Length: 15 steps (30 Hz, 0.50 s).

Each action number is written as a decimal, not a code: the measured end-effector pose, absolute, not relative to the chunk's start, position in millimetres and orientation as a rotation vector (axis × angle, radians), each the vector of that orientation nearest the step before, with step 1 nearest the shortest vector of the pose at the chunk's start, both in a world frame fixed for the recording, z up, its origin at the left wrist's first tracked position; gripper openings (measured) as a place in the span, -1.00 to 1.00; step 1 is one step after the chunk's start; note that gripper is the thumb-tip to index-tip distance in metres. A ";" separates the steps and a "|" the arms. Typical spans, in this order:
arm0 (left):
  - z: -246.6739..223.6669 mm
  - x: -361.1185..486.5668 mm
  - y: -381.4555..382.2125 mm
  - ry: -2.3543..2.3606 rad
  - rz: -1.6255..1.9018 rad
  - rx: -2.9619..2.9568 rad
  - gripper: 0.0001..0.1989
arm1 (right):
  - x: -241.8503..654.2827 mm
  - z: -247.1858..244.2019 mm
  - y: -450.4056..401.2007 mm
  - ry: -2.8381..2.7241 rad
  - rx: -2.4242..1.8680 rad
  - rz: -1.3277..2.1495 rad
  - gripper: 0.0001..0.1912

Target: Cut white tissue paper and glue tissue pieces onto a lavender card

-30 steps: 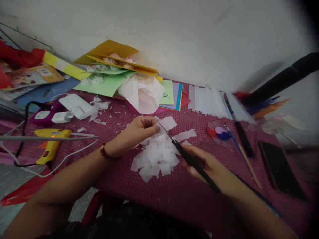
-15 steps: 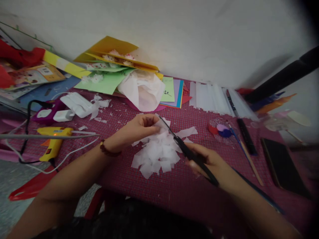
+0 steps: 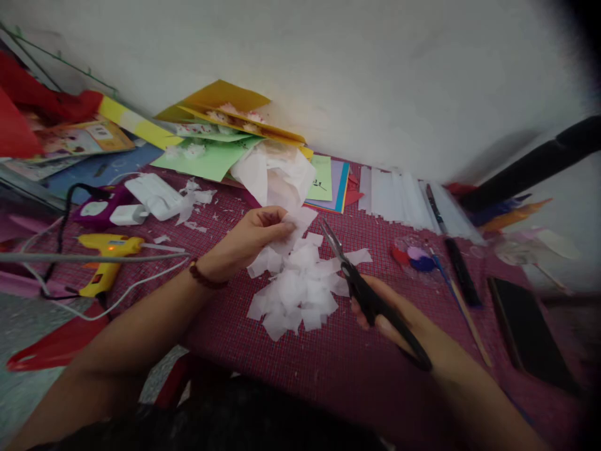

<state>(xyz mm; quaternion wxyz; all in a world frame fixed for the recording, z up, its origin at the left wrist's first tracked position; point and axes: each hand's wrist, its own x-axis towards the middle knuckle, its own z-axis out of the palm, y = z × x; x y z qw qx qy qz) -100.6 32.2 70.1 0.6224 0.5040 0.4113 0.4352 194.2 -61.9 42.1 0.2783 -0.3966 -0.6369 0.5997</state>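
Left hand [image 3: 260, 232]: thumb and fingertips pinched together on a piece of white paper [image 3: 304, 219], over the far side of the paper pile [image 3: 295, 294].
Right hand [image 3: 399, 305]: curled around the handles of black scissors [image 3: 369, 297], at the pile's right edge; the blades point away from the body, apart from the held piece.
Hidden: the left fingers' inner tips, behind the thumb and paper; much of the right hand's grip, behind the handles.
Hard to make out: the held piece's lower edge, white against the pile's white scraps.
Cut off: a black bar [image 3: 530, 163], well right of and beyond the pile, leaves the view.
Surface: a red checked cloth [image 3: 206, 326] under the pile.
Room: a plain pale wall [image 3: 375, 75] beyond the pile; speckled floor [image 3: 23, 332] far left of it.
Writing: dark marks on a green note [image 3: 322, 170] beyond the pile, unreadable; a barcode on a booklet [image 3: 89, 139] far left and beyond.
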 end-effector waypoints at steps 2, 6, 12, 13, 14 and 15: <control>69.0 -96.9 30.5 0.930 1.024 1.158 -0.80 | 194.3 42.6 -63.9 -1.727 -1.099 1.643 -0.37; 68.9 -91.1 25.6 0.961 0.855 1.224 -0.80 | 186.8 45.6 -64.9 -1.755 -1.176 1.634 -0.31; 71.2 -85.6 21.3 1.005 0.669 1.310 -0.78 | 174.7 54.4 -60.9 -1.697 -1.185 1.684 -0.28; 71.5 -84.8 20.8 1.013 0.661 1.299 -0.78 | 173.4 55.2 -60.6 -1.678 -1.182 1.693 -0.29; 71.6 -84.0 20.1 1.023 0.660 1.282 -0.78 | 172.3 55.7 -60.4 -1.662 -1.183 1.698 -0.31; 71.6 -83.1 19.4 1.034 0.663 1.264 -0.78 | 171.5 55.8 -60.4 -1.649 -1.188 1.697 -0.32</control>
